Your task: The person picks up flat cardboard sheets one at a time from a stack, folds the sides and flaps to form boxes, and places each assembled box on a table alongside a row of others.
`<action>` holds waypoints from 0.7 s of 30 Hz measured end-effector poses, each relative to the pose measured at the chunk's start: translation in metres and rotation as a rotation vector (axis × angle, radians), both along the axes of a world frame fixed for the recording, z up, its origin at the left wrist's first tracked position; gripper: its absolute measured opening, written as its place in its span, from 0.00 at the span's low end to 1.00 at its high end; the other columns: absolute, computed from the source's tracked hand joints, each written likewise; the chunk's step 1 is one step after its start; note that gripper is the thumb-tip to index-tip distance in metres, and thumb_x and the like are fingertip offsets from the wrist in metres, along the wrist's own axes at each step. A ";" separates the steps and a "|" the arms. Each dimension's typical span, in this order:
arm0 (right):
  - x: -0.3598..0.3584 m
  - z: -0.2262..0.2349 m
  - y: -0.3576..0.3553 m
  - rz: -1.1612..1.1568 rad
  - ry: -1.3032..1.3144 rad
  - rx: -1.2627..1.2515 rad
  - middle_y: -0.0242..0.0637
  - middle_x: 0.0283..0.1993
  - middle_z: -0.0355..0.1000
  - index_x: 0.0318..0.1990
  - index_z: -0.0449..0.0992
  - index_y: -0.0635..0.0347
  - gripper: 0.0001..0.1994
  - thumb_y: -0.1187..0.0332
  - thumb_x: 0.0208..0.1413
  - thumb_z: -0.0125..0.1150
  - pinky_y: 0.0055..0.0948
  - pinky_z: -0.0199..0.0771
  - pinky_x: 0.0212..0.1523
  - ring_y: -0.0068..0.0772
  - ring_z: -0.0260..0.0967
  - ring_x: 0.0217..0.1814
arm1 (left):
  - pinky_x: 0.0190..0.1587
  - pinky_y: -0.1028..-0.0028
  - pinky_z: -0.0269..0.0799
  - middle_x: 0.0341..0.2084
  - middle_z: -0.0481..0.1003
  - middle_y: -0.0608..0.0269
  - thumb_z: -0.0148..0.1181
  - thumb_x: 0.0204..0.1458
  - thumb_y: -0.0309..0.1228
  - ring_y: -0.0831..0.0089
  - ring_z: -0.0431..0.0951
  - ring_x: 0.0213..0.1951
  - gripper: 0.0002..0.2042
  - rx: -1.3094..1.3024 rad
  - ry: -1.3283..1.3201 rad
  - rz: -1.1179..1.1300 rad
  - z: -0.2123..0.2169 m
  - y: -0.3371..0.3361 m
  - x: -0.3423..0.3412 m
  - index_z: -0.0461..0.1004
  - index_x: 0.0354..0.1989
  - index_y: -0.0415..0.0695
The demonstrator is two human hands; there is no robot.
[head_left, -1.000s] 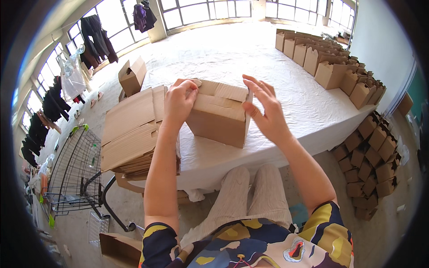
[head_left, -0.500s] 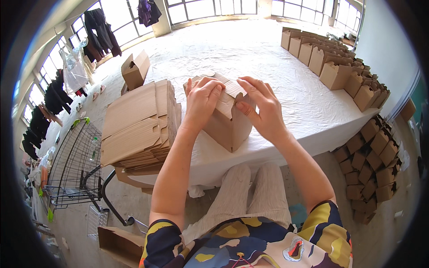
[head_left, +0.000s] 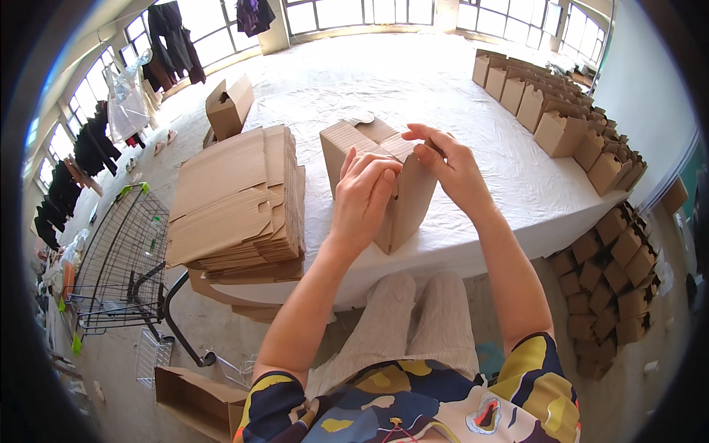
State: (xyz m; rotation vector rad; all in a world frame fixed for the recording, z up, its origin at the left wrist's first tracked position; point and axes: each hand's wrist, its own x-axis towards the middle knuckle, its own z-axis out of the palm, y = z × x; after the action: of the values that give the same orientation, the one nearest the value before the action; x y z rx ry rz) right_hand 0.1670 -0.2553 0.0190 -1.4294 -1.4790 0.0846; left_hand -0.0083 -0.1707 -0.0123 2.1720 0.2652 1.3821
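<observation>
A brown cardboard box [head_left: 410,208] stands on the white-covered table in front of me, one corner toward me, its top flaps folded inward. My left hand [head_left: 363,196] is at its near top edge, fingers bent and drawn together over the corner. At the right top edge, my right hand [head_left: 454,170] has its thumb and fingers bent around the cardboard. Both hands hide part of the flaps. To the left of the box lies a stack of flat folded cardboard boxes [head_left: 221,181].
Rows of folded boxes [head_left: 559,133] line the table's right side. Below them, more boxes [head_left: 609,280] are piled on the floor. A black wire cart [head_left: 122,258] stands at left, and an open carton [head_left: 193,399] lies near my legs. One open box [head_left: 230,107] sits behind the stack.
My left hand has moved right, from the box's left top edge to its near corner. My right hand has shifted slightly right. More of the box's left side and top now shows.
</observation>
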 end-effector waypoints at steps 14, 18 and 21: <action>0.011 -0.011 0.018 0.020 -0.107 -0.226 0.56 0.73 0.62 0.71 0.65 0.65 0.30 0.58 0.66 0.58 0.40 0.58 0.74 0.52 0.60 0.75 | 0.64 0.59 0.60 0.52 0.73 0.51 0.53 0.59 0.26 0.53 0.64 0.60 0.11 0.002 0.017 0.268 -0.010 -0.023 0.010 0.79 0.46 0.39; 0.011 -0.012 0.019 0.032 0.043 -0.258 0.55 0.67 0.70 0.70 0.67 0.60 0.26 0.63 0.67 0.55 0.36 0.61 0.70 0.46 0.66 0.71 | 0.63 0.56 0.62 0.54 0.71 0.52 0.55 0.57 0.24 0.49 0.66 0.59 0.08 0.071 0.026 0.279 -0.014 -0.017 0.014 0.79 0.41 0.37; 0.011 -0.009 0.016 -0.007 0.049 -0.277 0.55 0.63 0.73 0.70 0.67 0.61 0.25 0.65 0.67 0.54 0.36 0.65 0.67 0.44 0.70 0.66 | 0.63 0.58 0.63 0.55 0.71 0.52 0.54 0.57 0.24 0.52 0.67 0.60 0.08 -0.016 0.017 0.237 -0.011 -0.017 0.014 0.79 0.41 0.38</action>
State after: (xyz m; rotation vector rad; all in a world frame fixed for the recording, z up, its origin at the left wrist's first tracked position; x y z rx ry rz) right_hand 0.1780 -0.2391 0.0095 -1.6412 -1.4629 0.3292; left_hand 0.0055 -0.1877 -0.0233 2.1944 0.5537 1.4823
